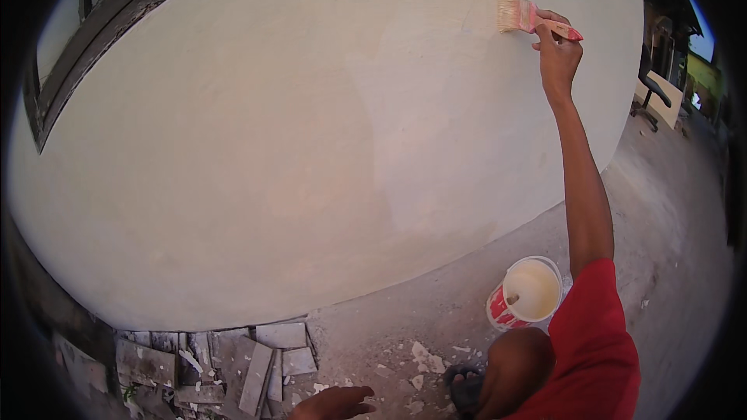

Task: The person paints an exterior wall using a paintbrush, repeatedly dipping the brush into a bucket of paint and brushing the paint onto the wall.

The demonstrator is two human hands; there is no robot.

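My right hand (559, 61), at the end of an outstretched arm, grips a wide paintbrush (526, 15) by its handle. The brush has pale bristles, which point left against the upper right of the cream wall (272, 155). A whiter patch of paint shows on the wall below and left of the brush. Low in the view, my left hand (334, 403) hangs open with nothing in it, its fingers loosely stretched. By my knee stands a red and white bucket (537, 289) of pale paint, with a small stick-like thing at its inner edge.
Broken tiles and boards (261, 373) lie piled at the foot of the wall, lower left. Paint flakes (426, 359) are scattered on the concrete floor (661, 210). Dark wooden frames (101, 23) edge the wall above. An office chair (650, 97) stands at far right.
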